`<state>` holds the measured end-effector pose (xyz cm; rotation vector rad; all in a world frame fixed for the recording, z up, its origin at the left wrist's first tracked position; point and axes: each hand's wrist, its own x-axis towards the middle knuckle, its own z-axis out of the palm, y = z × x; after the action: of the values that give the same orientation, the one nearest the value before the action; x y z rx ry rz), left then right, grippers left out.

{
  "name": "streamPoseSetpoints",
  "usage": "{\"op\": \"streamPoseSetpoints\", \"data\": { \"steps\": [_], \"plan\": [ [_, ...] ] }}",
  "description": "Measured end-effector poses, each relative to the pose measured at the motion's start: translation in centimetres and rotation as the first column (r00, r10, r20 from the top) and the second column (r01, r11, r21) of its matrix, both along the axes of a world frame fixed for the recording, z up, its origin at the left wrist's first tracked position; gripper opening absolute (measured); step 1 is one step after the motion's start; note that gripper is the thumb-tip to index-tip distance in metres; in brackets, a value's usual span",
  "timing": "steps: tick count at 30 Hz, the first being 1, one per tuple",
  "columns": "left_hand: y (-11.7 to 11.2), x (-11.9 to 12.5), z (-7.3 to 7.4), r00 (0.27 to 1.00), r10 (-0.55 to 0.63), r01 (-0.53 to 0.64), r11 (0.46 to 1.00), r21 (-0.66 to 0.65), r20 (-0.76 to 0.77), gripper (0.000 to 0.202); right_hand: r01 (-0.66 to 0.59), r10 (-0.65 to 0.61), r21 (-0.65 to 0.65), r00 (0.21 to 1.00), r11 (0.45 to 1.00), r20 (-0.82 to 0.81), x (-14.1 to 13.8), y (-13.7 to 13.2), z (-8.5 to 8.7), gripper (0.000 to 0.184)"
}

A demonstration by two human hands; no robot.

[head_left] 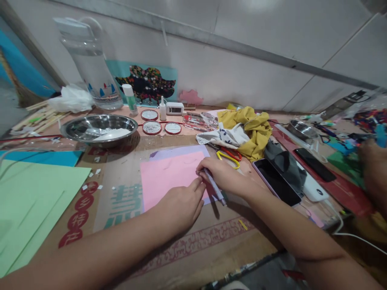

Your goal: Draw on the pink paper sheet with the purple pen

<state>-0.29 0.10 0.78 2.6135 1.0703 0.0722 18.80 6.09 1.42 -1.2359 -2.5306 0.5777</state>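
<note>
A sheet of pink paper (163, 177) with faint curved lines lies over a light purple sheet (178, 151) on the cardboard. My right hand (219, 173) is closed around a slim light purple pen (214, 186), whose rear end slants toward me. Its writing tip is hidden by the fingers, at the right part of the pink paper. Flat on the same sheet rests my left hand (183, 205), fingers stretched out and their tips close to the right fingertips. Just beyond the right hand lie yellow-handled scissors (229, 158).
A steel bowl (99, 129) with white material stands back left, near a water jug (93, 64). Pale green sheets (33, 201) cover the left. At right are a yellow cloth (254, 129), a phone (276, 182) and a white power bank (313, 187). Another person's hand (375, 169) is far right.
</note>
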Motion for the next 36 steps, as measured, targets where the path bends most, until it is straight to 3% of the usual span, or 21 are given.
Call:
{"op": "streamPoseSetpoints", "data": {
  "steps": [4, 9, 13, 18, 22, 26, 31, 36],
  "plan": [
    [0.0, 0.0, -0.1, 1.0, 0.0, 0.0, 1.0, 0.024, -0.01, 0.047, 0.046, -0.047, 0.089, 0.999, 0.995, 0.013, 0.0, 0.0, -0.4, 0.013],
    [-0.1, 0.0, 0.1, 1.0, 0.005, -0.005, 1.0, -0.002, 0.002, 0.045, 0.025, -0.025, 0.001, 0.996, 1.0, -0.082, 0.0, 0.2, -0.3, 0.012],
    [-0.1, 0.0, 0.0, 1.0, 0.022, -0.022, 1.0, -0.008, -0.008, 0.046, 0.096, -0.09, 0.046, 0.99, 0.994, -0.106, 0.0, 0.5, -0.5, 0.014],
    [0.0, 0.2, -0.1, 1.0, 0.012, -0.012, 1.0, -0.005, 0.001, 0.049, 0.063, -0.063, -0.001, 0.991, 0.998, -0.117, -0.1, 0.7, -0.7, 0.013],
    [0.1, 0.3, 0.1, 0.999, 0.018, -0.018, 1.0, -0.013, -0.033, 0.05, 0.151, -0.143, 0.069, 0.984, 0.986, -0.107, -0.1, 0.7, -0.6, 0.013],
    [0.1, 0.2, 0.0, 1.0, 0.012, -0.012, 1.0, -0.012, -0.027, 0.05, 0.13, -0.13, -0.011, 0.983, 0.992, -0.129, 0.1, 0.6, -0.8, 0.014],
    [0.0, 0.2, -0.2, 0.999, -0.004, 0.005, 1.0, 0.021, -0.046, 0.05, 0.154, -0.135, 0.119, 0.979, 0.981, -0.149, 0.1, 0.9, -1.5, 0.011],
    [0.0, 0.2, -0.2, 0.999, -0.007, 0.008, 1.0, 0.018, -0.035, 0.049, 0.17, -0.155, 0.085, 0.975, 0.982, -0.158, 0.2, 1.0, -2.1, 0.013]
  ]
}}
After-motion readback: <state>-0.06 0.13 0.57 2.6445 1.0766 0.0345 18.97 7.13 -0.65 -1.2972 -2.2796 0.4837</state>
